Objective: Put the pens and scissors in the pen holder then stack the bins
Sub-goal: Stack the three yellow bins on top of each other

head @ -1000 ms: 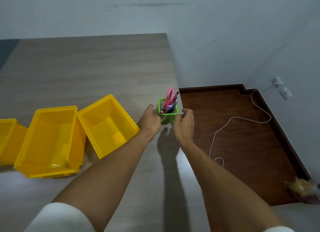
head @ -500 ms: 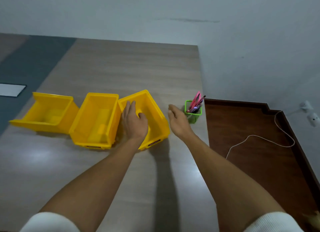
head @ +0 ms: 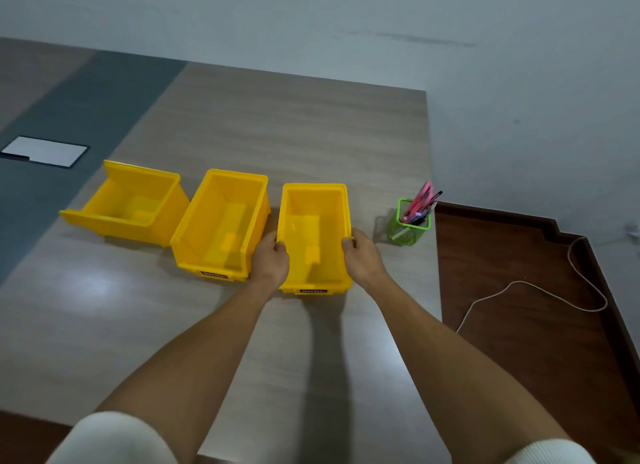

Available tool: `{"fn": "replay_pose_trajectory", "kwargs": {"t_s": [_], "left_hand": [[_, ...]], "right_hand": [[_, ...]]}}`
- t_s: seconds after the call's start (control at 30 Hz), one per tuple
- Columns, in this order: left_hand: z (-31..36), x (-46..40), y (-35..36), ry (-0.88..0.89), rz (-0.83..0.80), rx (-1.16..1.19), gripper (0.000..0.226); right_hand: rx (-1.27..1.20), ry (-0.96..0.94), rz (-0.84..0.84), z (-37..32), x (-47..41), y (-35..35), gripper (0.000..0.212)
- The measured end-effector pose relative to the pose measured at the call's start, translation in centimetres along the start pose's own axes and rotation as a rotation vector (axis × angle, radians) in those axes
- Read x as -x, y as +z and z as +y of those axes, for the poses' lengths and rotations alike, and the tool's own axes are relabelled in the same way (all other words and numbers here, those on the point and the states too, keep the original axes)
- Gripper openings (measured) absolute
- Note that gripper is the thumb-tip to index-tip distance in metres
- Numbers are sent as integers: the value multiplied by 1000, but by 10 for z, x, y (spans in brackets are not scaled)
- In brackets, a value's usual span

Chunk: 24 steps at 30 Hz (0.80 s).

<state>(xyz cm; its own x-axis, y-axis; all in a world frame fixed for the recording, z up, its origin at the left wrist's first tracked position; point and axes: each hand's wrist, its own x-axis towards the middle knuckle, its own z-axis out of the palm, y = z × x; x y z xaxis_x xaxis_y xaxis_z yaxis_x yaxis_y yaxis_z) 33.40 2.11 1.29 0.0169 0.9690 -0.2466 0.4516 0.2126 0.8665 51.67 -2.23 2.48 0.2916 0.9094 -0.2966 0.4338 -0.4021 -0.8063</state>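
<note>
Three empty yellow bins stand in a row on the wooden table. My left hand (head: 271,259) grips the left wall of the right bin (head: 313,200), and my right hand (head: 362,255) grips its right wall. The middle bin (head: 221,200) sits just left of it, almost touching my left hand. Farther left, the left bin (head: 135,193) is turned at an angle. The green mesh pen holder (head: 407,229) stands near the table's right edge, to the right of my right hand, with pink scissors (head: 423,195) and pens sticking out of it.
The table's right edge (head: 433,255) drops to a dark wooden floor, where a white cable (head: 519,285) lies. A grey strip with a silver cover plate (head: 45,151) runs along the table's left side. A pale wall rises behind.
Both hands left the pen holder and moved left onto the right bin, which now sits straight between them. The view has swung left, bringing all three bins into sight.
</note>
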Motion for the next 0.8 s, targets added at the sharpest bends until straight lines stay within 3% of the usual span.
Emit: {"fn": "replay_pose_trajectory", "kwargs": {"t_s": [0.2,0.33,0.53,0.67,0.8], "left_hand": [[-3,-6,-16,23,-110,-16,31],[7,6,-22,-31,-113,46,42],[13,20,-35,-53,-62,111,8],[9,28,-60,-10,-132,118,21],[-6,37,-101,19,-231,84,28]], "right_hand": [[29,71,26,0,9,7,21],[-35,87,68,-3,23,3,19],[-129,117,230,-17,56,7,18],[-127,139,316,-26,79,16,22],[-141,135,381,-35,110,44,42]]}}
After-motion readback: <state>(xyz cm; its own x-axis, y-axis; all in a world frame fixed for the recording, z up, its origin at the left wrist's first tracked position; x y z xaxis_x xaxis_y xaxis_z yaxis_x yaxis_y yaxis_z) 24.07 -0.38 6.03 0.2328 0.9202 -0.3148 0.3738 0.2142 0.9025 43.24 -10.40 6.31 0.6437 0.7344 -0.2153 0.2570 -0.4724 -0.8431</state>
